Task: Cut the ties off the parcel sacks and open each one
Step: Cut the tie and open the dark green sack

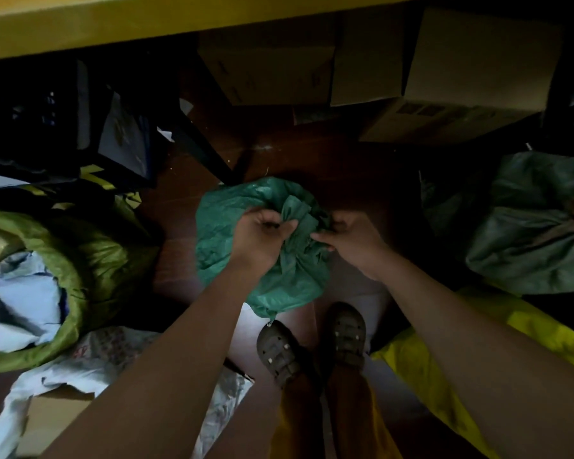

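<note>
A green woven parcel sack [227, 226] stands on the dark floor just ahead of my feet, its neck bunched into folds at the top. My left hand [260, 235] grips the bunched neck from the left, fingers curled into the fabric. My right hand [352, 241] pinches the folds from the right side. No tie or cutting tool shows in either hand; the scene is dim.
An open light-green sack [90, 260] with pale parcels lies at left. A tied grey-green sack [531, 233] sits at right, above a yellow sack [421, 366]. Cardboard boxes [471, 74] stand at the back under a yellow table edge [113, 24]. Loose bags and a box lie lower left.
</note>
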